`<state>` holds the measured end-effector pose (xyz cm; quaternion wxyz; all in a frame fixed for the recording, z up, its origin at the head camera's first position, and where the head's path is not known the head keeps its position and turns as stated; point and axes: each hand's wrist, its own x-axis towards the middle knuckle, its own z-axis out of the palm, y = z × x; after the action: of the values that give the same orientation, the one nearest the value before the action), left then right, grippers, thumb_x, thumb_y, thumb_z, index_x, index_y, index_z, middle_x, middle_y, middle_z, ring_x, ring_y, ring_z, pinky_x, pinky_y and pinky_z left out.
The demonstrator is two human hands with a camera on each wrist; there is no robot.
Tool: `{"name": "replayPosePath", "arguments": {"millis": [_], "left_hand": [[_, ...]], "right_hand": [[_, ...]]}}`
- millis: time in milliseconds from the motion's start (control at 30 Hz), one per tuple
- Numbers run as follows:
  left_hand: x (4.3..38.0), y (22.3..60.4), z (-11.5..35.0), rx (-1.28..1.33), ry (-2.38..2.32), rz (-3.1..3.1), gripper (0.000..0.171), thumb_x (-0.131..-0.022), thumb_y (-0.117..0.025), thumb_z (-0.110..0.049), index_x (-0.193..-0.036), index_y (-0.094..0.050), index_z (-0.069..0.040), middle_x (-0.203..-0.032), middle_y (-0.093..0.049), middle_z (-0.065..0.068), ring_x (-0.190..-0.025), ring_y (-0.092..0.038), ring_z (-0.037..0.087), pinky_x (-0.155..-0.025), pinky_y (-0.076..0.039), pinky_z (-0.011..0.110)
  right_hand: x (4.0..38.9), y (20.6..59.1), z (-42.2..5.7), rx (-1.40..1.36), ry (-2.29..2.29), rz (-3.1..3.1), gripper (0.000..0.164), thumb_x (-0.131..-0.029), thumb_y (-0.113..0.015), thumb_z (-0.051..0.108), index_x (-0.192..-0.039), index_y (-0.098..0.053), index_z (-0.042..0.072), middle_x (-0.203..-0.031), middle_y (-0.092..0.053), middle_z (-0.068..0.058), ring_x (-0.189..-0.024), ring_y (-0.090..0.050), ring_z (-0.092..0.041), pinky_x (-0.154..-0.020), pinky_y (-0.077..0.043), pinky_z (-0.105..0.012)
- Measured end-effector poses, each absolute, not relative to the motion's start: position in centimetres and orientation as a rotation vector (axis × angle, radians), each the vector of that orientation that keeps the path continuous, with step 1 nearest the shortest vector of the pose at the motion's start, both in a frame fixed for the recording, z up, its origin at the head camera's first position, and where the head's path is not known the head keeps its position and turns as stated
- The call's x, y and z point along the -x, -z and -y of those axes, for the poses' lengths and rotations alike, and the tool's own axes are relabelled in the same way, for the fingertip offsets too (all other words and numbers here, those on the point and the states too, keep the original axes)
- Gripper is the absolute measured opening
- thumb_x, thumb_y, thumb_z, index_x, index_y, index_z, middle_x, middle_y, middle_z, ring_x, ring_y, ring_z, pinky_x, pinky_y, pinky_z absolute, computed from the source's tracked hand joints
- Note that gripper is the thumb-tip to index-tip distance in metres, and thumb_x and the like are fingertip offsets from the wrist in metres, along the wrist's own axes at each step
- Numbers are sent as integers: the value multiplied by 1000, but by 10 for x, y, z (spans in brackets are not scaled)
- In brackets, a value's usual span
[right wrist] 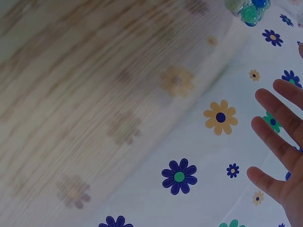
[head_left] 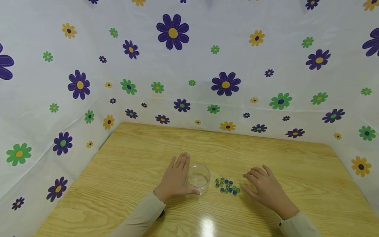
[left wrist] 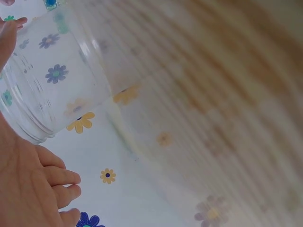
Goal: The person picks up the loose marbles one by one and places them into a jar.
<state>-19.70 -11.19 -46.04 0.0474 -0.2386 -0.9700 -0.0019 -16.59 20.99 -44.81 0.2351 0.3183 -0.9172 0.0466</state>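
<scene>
A clear round jar (head_left: 202, 189) stands open-topped on the wooden table. My left hand (head_left: 176, 180) rests along its left side, fingers straight and thumb stretched across the front near the base. In the left wrist view the jar's wall (left wrist: 57, 92) shows its threaded rim close to the palm. Just right of the jar lies a loose cluster of blue and green glass marbles (head_left: 227, 186). On the far side of them my right hand (head_left: 264, 188) hovers with fingers spread and slightly bent, holding nothing. Some marbles (right wrist: 250, 14) also appear at the top of the right wrist view.
The wooden table (head_left: 142, 144) has light grain and extends around both hands. White cloth (head_left: 192, 62) printed with purple, green and yellow flowers hangs behind it and along both sides. A bright light reflection lies on the tabletop below the jar.
</scene>
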Motion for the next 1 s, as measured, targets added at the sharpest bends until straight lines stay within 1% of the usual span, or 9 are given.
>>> {"name": "replayPosePath", "arguments": {"millis": [200, 567, 867, 1000], "left_hand": [[196, 462, 113, 746, 53, 2967, 129, -62, -59, -81, -148, -17, 5, -155, -19, 20, -146, -16, 30, -119, -18, 42], [194, 461, 113, 748, 139, 2997, 128, -64, -61, -78, -148, -13, 5, -156, -15, 20, -146, -13, 30, -120, -16, 41], [195, 462, 114, 756, 136, 3004, 128, -65, -60, -78, -148, -13, 5, -156, -15, 20, -146, -13, 30, -120, -16, 41], [197, 461, 114, 762, 136, 3004, 127, -65, -61, -78, -148, -13, 5, -156, -15, 21, -146, -13, 30, -120, -16, 41]], "right_hand": [[167, 451, -210, -879, -118, 2525, 36, -70, -81, 30, -97, -70, 10, -94, -68, -3, -96, -62, -24, -93, -44, -58], [167, 451, -207, -899, -126, 2538, 36, -69, -82, 30, -97, -70, 11, -94, -68, -3, -95, -62, -23, -93, -44, -59], [167, 454, -204, -953, -98, 2564, 34, -62, -87, 25, -90, -71, 13, -88, -68, 1, -92, -62, -21, -91, -46, -57], [168, 454, -202, -969, -84, 2583, 30, -62, -86, 25, -87, -72, 15, -86, -68, 2, -91, -61, -19, -91, -47, -55]]}}
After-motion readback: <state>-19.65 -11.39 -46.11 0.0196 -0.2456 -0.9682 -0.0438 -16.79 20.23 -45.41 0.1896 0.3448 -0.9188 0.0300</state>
